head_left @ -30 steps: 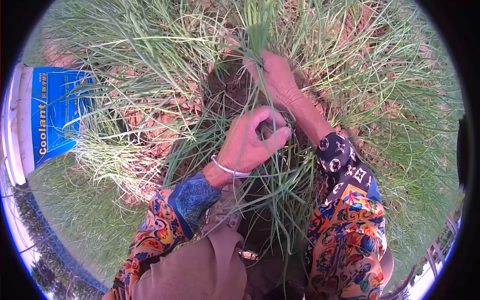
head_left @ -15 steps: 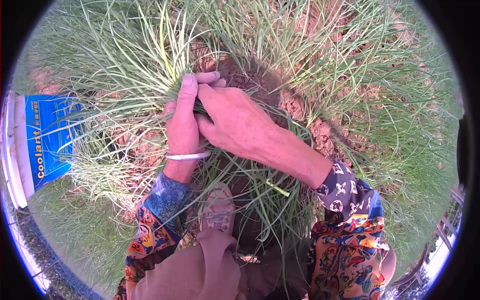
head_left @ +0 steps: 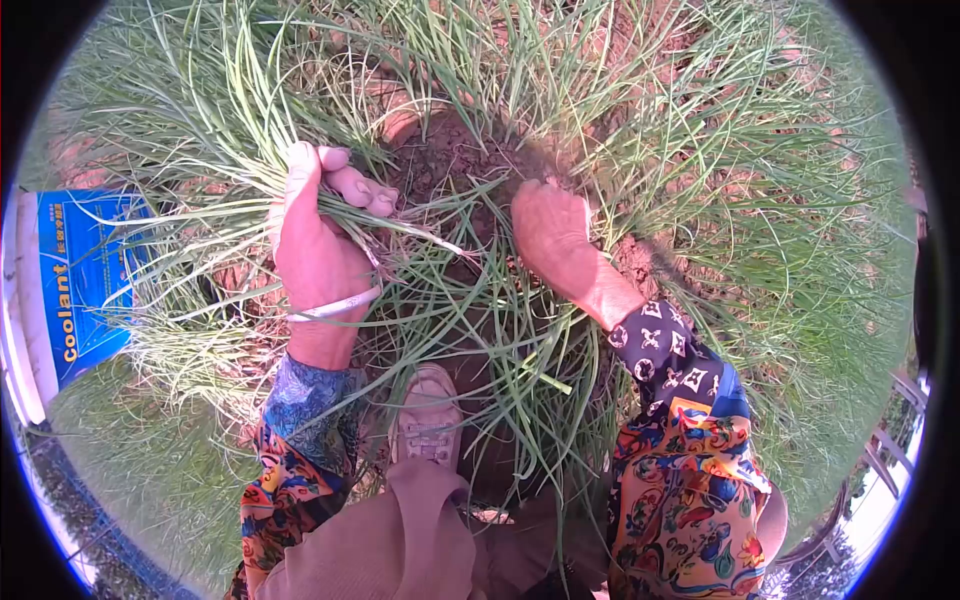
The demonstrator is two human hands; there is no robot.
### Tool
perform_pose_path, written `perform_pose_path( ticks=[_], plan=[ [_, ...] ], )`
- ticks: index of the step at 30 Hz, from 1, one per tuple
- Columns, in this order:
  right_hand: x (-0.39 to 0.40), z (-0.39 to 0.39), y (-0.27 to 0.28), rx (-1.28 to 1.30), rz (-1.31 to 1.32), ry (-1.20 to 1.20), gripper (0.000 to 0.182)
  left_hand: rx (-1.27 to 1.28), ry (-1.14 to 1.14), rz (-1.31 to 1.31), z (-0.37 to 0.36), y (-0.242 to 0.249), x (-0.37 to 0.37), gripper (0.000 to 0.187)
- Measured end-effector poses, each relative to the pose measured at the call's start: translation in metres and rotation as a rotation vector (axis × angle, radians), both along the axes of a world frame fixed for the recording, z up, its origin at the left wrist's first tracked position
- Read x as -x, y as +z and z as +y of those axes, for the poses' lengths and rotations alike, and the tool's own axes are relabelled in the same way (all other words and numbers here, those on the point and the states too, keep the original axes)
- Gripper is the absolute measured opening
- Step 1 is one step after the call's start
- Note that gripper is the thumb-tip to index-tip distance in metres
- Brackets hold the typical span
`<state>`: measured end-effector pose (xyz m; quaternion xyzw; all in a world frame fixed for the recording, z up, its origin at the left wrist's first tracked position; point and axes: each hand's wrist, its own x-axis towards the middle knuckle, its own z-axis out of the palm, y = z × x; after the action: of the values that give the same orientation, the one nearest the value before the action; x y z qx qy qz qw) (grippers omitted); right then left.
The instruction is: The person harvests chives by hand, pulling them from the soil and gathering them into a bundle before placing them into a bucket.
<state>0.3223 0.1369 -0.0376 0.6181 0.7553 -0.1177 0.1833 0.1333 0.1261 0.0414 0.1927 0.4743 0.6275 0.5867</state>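
Observation:
My left hand, with a white bangle at its wrist, is closed round a bunch of long green stalks. Pale root ends poke out to the right of its fingers, while the leaves spread up and left. On the right, my right hand is low over the reddish soil beside growing green plants. Its fingers are bent down and partly hidden, so what they hold, if anything, cannot be made out. The two hands are apart.
A white bucket with a blue Coolant label stands at the left edge. Loose green stalks lie across the middle, near a pale shoe. Dense grass-like plants surround the hands.
The hands were together round the bunch and are now apart. My left hand has moved left with the stalks; my right hand has let go and moved right, down to the soil.

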Motion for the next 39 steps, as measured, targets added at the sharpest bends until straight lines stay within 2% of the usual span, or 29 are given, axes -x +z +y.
perform_pose_path(
  ticks=[3, 4, 7, 10, 13, 16, 19, 20, 24, 27, 32, 35, 39],
  plan=[
    [0.018, -0.008, 0.008, 0.129, -0.087, -0.012, 0.014, -0.037, 0.033, -0.044, 0.002, -0.001, 0.001, 0.03],
    [0.015, -0.01, 0.005, 0.075, -0.001, -0.046, 0.013, -0.036, 0.029, -0.042, 0.003, -0.001, -0.001, 0.03],
    [0.0, -0.001, 0.0, 0.147, 0.122, -0.061, 0.014, -0.041, 0.009, -0.041, 0.002, -0.001, 0.0, 0.03],
    [-0.023, 0.009, -0.013, -0.034, 0.281, -0.279, 0.017, -0.04, 0.0, -0.027, 0.0, -0.001, 0.002, 0.029],
    [-0.05, 0.021, -0.047, -0.407, 0.642, -0.308, 0.015, -0.036, -0.017, -0.022, -0.001, 0.0, 0.002, 0.028],
    [-0.059, 0.035, -0.057, -0.204, 0.631, -0.747, 0.018, -0.032, -0.029, -0.01, -0.003, 0.002, 0.004, 0.028],
    [-0.06, 0.037, -0.061, -0.121, 0.833, -1.044, 0.019, -0.03, -0.021, 0.023, -0.004, 0.001, 0.005, 0.027],
    [-0.057, 0.037, -0.062, -0.165, 0.873, -1.139, 0.021, -0.025, -0.019, 0.028, -0.004, 0.001, 0.005, 0.027],
    [-0.042, 0.037, -0.042, -0.155, 0.913, -1.101, 0.027, -0.014, -0.021, -0.006, -0.004, -0.002, 0.008, 0.027],
    [-0.041, 0.038, -0.048, -0.162, 1.098, -1.183, 0.025, -0.01, -0.023, -0.019, -0.004, -0.001, 0.008, 0.026],
    [-0.049, 0.041, -0.063, -0.129, 0.989, -1.173, 0.019, -0.009, -0.017, 0.002, -0.005, -0.004, 0.008, 0.026],
    [-0.051, 0.04, -0.067, -0.109, 1.26, -1.295, 0.019, 0.003, -0.018, 0.014, -0.005, -0.003, 0.006, 0.026],
    [-0.052, 0.045, -0.058, -0.127, 1.161, -1.138, 0.017, 0.0, -0.019, 0.028, -0.006, -0.004, 0.007, 0.026]
  ],
)
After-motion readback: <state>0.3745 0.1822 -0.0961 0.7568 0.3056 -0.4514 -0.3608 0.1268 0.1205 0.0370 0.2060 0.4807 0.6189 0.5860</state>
